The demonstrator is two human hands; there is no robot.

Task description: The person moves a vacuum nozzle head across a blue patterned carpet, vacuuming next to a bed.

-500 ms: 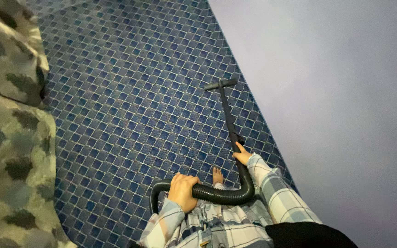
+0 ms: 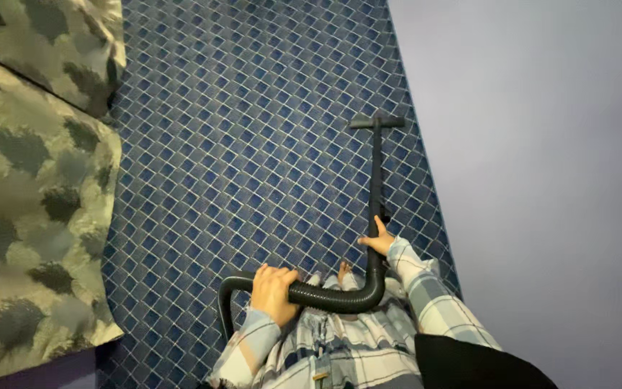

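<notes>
Left hand (image 2: 271, 292) wrapped around the ribbed black vacuum hose (image 2: 325, 297); right hand (image 2: 380, 243), grip closed, holds the rigid black wand (image 2: 376, 180). The wand's flat nozzle (image 2: 376, 122) rests on the blue diamond-patterned carpet (image 2: 253, 144), near the grey wall (image 2: 541, 180). A camouflage-patterned cover (image 2: 30, 202) lies left.

Left hand (image 2: 273, 292) grips the ribbed hose (image 2: 325, 297), right hand (image 2: 379, 241) holds the black wand (image 2: 376, 187) (nozzle on blue-checked carpet (image 2: 253, 144)).
</notes>
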